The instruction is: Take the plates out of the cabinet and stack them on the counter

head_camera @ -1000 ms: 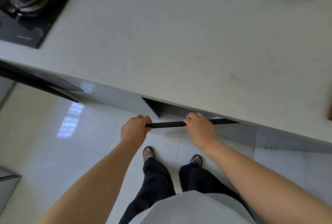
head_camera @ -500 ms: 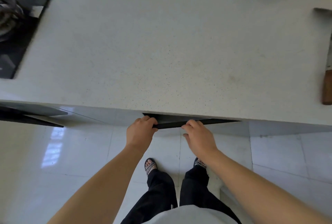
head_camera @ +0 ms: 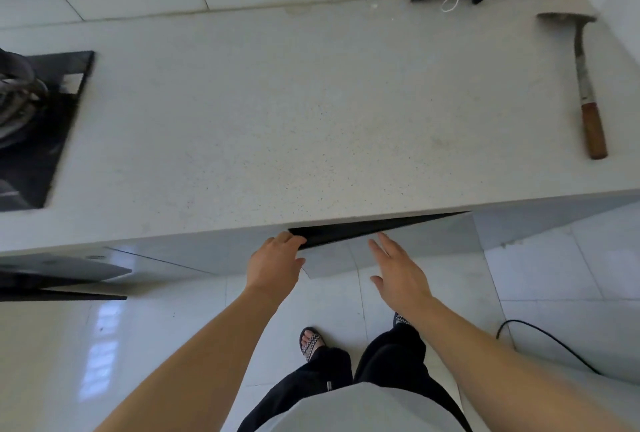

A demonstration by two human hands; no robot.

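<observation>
Under the table edge, lower centre of frame, left hand hooks its fingers over the top of the cabinet door, which is ajar. Right hand hovers w/ fingers straight, spread, holding nothing. Plates: 0 in view, presumably inside, hidden. Prob. stiff, heavyish, slick, breakable, so grip by rims. 1 door, 1 knife at right.

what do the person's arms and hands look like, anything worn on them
Both forearms are bare, no sleeves showing. The left hand and right hand carry no gloves, rings, watch or bracelet in view. Lower down: grey top, black trousers, patterned open-toed sandals.
</observation>
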